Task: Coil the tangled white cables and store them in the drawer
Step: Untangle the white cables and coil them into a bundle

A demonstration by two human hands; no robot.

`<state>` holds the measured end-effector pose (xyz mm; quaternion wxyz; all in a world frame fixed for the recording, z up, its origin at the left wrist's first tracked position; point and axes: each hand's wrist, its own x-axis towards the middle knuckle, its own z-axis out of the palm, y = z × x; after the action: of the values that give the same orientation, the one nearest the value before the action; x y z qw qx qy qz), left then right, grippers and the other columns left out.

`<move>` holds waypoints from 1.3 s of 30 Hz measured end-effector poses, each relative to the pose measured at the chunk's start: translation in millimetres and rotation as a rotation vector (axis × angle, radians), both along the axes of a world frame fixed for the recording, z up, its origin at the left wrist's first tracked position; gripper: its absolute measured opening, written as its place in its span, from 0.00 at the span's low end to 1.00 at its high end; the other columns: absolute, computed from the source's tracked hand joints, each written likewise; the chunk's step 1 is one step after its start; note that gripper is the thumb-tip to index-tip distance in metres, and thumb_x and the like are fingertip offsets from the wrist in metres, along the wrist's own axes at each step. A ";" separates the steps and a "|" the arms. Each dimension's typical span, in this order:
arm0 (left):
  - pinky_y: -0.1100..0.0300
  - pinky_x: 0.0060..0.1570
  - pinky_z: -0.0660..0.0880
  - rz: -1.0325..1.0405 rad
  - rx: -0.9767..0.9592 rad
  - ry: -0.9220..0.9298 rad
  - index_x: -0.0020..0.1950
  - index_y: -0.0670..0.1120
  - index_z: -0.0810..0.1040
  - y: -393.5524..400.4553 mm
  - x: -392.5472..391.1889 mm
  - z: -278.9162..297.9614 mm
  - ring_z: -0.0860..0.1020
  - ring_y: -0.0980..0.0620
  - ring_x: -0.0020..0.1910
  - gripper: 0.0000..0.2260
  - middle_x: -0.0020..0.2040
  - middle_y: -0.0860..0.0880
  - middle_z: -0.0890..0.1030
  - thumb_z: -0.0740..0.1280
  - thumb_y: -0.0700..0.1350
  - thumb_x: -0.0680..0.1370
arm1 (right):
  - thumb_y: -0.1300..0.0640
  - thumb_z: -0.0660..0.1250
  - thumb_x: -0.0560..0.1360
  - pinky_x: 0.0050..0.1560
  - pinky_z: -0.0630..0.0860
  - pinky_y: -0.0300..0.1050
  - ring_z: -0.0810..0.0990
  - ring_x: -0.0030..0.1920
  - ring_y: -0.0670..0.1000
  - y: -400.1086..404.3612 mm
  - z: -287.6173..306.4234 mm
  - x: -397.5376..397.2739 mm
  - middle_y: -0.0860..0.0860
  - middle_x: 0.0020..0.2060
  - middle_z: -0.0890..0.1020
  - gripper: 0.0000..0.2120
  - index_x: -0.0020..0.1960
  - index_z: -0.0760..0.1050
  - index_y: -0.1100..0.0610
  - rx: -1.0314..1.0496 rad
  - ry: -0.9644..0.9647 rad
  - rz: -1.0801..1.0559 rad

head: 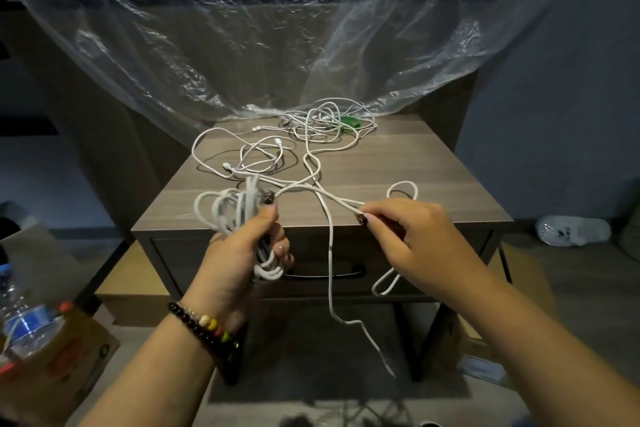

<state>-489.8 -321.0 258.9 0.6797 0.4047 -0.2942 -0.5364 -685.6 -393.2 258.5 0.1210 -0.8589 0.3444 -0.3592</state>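
A bundle of coiled white cable (230, 208) is gripped in the left hand (247, 253), fingers curled round it, loops sticking out toward 10 o'clock and hanging below the fist. One strand (311, 189) is pinched between thumb and forefinger of the right hand (412, 239), stretched taut across from the left hand; the other right fingers are loosely curled. A loose end (332, 281) is left dangling over the front edge of the nightstand (415, 163), across the closed drawer (311, 253) and its dark handle (325, 273). The rest of the tangled white cables (311, 135) is spread on the nightstand top at 12 o'clock from the hands, with a green object (349, 121) caught in the far heap. The back of the top is overhung by a clear plastic sheet (277, 38), its hem touching the far tangle. A cardboard box (59, 357) with a water bottle (24, 322) is seen at 8 o'clock, a white crumpled bag (571, 231) on the floor at 3 o'clock. A beaded bracelet (204, 326) is worn on the left wrist.
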 end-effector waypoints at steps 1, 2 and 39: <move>0.65 0.25 0.69 -0.002 0.017 -0.061 0.39 0.46 0.74 1.5 -2.7 -1.8 0.68 0.55 0.23 0.04 0.28 0.49 0.68 0.67 0.45 0.70 | 0.56 0.64 0.79 0.44 0.79 0.38 0.79 0.43 0.41 -0.1 -2.9 1.0 0.42 0.43 0.82 0.10 0.56 0.81 0.54 -0.095 0.023 -0.024; 0.64 0.25 0.69 -0.010 0.038 -0.118 0.40 0.46 0.75 2.4 -5.5 -4.1 0.68 0.54 0.23 0.05 0.28 0.48 0.69 0.68 0.45 0.69 | 0.55 0.64 0.78 0.42 0.80 0.42 0.80 0.41 0.44 0.7 -5.1 2.3 0.45 0.43 0.83 0.11 0.56 0.81 0.55 -0.161 0.026 -0.037; 0.60 0.33 0.71 0.205 0.109 -0.099 0.34 0.48 0.77 -9.0 1.1 -13.1 0.73 0.53 0.28 0.09 0.31 0.49 0.74 0.71 0.52 0.63 | 0.56 0.57 0.76 0.31 0.76 0.52 0.77 0.35 0.54 29.6 -5.2 21.8 0.50 0.40 0.78 0.16 0.58 0.79 0.57 -0.166 0.170 0.311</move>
<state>-488.7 -330.0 245.8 0.6926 0.4949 -0.2548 -0.4587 -663.8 -363.6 253.4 0.0741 -0.9360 0.1858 -0.2896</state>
